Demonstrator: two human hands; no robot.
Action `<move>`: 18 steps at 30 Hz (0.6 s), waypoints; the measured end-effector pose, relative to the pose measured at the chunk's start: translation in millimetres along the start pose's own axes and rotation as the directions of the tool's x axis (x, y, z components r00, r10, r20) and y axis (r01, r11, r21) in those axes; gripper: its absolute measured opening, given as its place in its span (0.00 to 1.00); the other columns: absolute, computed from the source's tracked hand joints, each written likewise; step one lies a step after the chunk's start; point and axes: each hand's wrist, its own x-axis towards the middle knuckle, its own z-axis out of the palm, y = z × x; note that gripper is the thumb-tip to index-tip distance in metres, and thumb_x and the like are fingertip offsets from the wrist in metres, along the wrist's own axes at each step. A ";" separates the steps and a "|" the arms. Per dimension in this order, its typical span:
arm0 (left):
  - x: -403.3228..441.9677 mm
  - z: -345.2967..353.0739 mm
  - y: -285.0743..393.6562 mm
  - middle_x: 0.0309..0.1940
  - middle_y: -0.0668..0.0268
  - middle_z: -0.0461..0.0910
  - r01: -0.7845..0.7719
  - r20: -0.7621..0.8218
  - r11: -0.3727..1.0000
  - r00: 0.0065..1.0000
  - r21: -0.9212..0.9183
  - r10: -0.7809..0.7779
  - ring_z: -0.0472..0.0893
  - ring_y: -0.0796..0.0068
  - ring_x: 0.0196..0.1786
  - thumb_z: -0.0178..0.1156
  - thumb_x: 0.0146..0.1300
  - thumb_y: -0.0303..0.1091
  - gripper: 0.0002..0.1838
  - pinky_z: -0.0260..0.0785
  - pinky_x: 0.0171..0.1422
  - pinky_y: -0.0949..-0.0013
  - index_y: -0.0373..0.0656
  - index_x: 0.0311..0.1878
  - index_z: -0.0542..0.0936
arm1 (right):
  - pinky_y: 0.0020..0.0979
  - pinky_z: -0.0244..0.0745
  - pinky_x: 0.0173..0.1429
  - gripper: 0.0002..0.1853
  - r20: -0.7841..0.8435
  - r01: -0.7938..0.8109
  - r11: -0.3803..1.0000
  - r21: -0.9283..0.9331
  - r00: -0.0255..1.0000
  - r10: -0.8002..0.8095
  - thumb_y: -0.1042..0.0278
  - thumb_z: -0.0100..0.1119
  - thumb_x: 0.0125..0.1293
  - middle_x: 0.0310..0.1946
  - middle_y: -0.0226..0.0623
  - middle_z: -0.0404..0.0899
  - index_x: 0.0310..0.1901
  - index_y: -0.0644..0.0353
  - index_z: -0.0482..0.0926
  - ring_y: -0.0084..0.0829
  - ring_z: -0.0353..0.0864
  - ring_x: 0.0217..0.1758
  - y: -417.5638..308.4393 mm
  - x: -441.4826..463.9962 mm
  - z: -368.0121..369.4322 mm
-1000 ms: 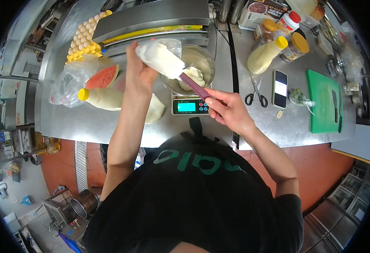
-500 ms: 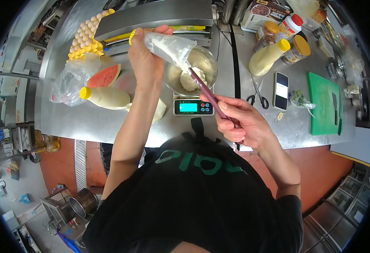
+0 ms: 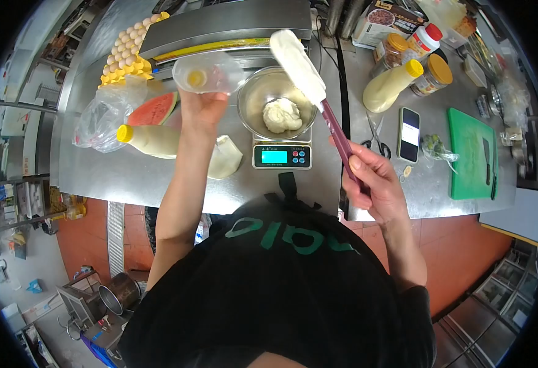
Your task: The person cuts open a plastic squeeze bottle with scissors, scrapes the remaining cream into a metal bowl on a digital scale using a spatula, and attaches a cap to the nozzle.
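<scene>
My left hand (image 3: 202,109) is wrapped round a cut-open translucent plastic bottle (image 3: 216,69); its open end faces me and a yellow cap shows through at the far end. In my right hand (image 3: 376,181) is a spatula (image 3: 340,140) with a maroon handle, raised with its blade thickly coated in white cream. Between the hands stands a metal bowl (image 3: 248,118) holding a lump of white cream (image 3: 282,115). The bowl rests on a digital scale (image 3: 282,156) with a lit display. A cut-off white bottle piece (image 3: 225,161) lies left of the scale.
A full bottle with yellow cap (image 3: 149,140), watermelon (image 3: 152,110), plastic bag (image 3: 106,119) and egg tray (image 3: 124,70) are at left. At right are another bottle (image 3: 388,89), jars, scissors (image 3: 376,140), a phone (image 3: 409,135) and a green board (image 3: 465,159) with a knife (image 3: 488,161).
The spatula has come out of the cut bottle and swung up to the right, now loaded with cream. My left hand has moved left and turned the bottle's open end towards me.
</scene>
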 end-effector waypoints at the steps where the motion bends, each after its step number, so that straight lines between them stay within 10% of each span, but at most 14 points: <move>1: 4.4 -11.5 5.2 0.46 0.65 0.78 0.018 -0.030 1.000 0.999 0.024 -0.018 0.76 0.69 0.49 0.51 0.68 0.53 0.21 0.73 0.47 0.64 0.48 0.53 0.74 | 0.18 0.56 0.17 0.23 0.000 -0.003 1.000 0.000 1.000 0.003 0.62 0.50 0.73 0.19 0.27 0.68 0.65 0.63 0.67 0.14 0.62 0.15 6.4 4.9 -7.4; 4: 30.5 -50.0 32.0 0.48 0.64 0.77 0.071 -0.143 0.988 0.988 0.140 -0.051 0.75 0.67 0.51 0.52 0.67 0.55 0.23 0.72 0.50 0.62 0.47 0.54 0.74 | 0.33 0.72 0.30 0.19 -0.152 0.067 0.504 -0.861 0.912 -0.381 0.66 0.56 0.67 0.25 0.39 0.79 0.59 0.54 0.75 0.31 0.79 0.22 17.2 23.7 -20.4; 5: 39.8 -58.3 37.7 0.48 0.64 0.77 0.072 -0.145 0.988 0.988 0.138 -0.052 0.75 0.67 0.51 0.52 0.67 0.55 0.23 0.72 0.50 0.62 0.47 0.54 0.74 | 0.33 0.72 0.30 0.19 -0.152 0.065 0.503 -0.862 0.913 -0.379 0.66 0.56 0.67 0.25 0.39 0.79 0.59 0.54 0.75 0.31 0.79 0.22 17.3 28.7 -22.5; 7: 57.2 -69.7 44.8 0.49 0.62 0.76 0.124 -0.476 0.979 0.879 0.162 -0.033 0.75 0.65 0.52 0.53 0.67 0.55 0.24 0.70 0.53 0.58 0.46 0.56 0.73 | 0.36 0.71 0.32 0.18 0.048 0.100 0.068 -0.993 0.841 -0.539 0.68 0.57 0.66 0.26 0.41 0.80 0.57 0.54 0.76 0.39 0.78 0.23 19.5 38.0 -27.0; 14: 23.2 -63.7 42.4 0.50 0.55 0.75 0.315 -0.564 0.859 0.825 0.404 -0.037 0.74 0.63 0.53 0.57 0.66 0.49 0.27 0.66 0.60 0.56 0.42 0.61 0.69 | 0.42 0.73 0.36 0.17 0.032 -0.001 -0.078 -0.997 0.909 -0.415 0.68 0.57 0.65 0.34 0.47 0.82 0.56 0.50 0.77 0.49 0.80 0.32 19.4 44.3 -16.0; 16: -42.4 -63.1 40.8 0.53 0.52 0.75 -0.124 -0.084 0.614 0.951 0.780 0.298 0.75 0.64 0.56 0.59 0.66 0.44 0.29 0.63 0.65 0.63 0.34 0.62 0.67 | 0.44 0.74 0.35 0.20 0.089 0.060 -0.074 -0.995 0.856 -0.510 0.69 0.59 0.62 0.30 0.44 0.82 0.57 0.47 0.76 0.47 0.81 0.31 31.7 46.3 -27.4; 18: -122.9 -51.8 22.1 0.54 0.52 0.75 -0.475 0.136 0.369 0.741 0.799 0.658 0.74 0.66 0.59 0.59 0.67 0.42 0.32 0.63 0.64 0.68 0.29 0.65 0.63 | 0.44 0.74 0.36 0.20 0.068 0.050 -0.049 -0.998 0.854 -0.516 0.69 0.59 0.62 0.31 0.44 0.82 0.57 0.47 0.76 0.47 0.81 0.31 36.7 46.7 -30.8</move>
